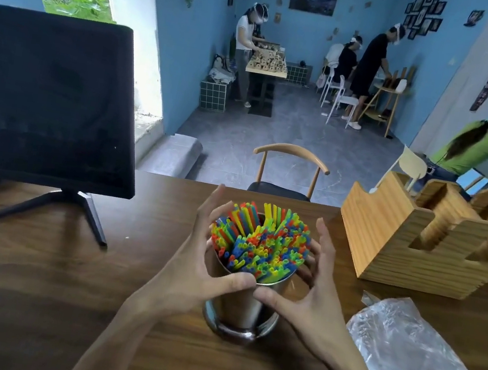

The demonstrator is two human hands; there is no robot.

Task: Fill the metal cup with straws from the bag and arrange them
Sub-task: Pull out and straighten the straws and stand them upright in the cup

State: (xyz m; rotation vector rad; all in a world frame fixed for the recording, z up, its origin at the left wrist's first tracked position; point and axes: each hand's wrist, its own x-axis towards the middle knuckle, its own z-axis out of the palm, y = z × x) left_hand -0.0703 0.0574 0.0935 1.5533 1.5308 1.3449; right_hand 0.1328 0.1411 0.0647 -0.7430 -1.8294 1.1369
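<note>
We see a shiny round metal cup (238, 307) standing upright on the dark brown wooden table (30, 295), near its middle and close to the person. It is packed with thin plastic straws in red, yellow, green and blue (259, 244), whose open ends rise above the rim and fan out a little toward the far side.

The left hand (202, 267) cups the left side of the bundle, fingers curved around the straws and thumb lying across the near rim of the cup. The right hand (312, 290) mirrors it on the right side, fingers curled against the straws, thumb reaching in so that both thumb tips nearly meet at the front of the rim.

A crumpled clear plastic bag (418, 363) lies flat on the table to the right of the cup, apart from it. Behind the bag stands a light wooden slotted holder (386, 238). At the left a black monitor on a splayed stand (49, 98) faces away from us.
</note>
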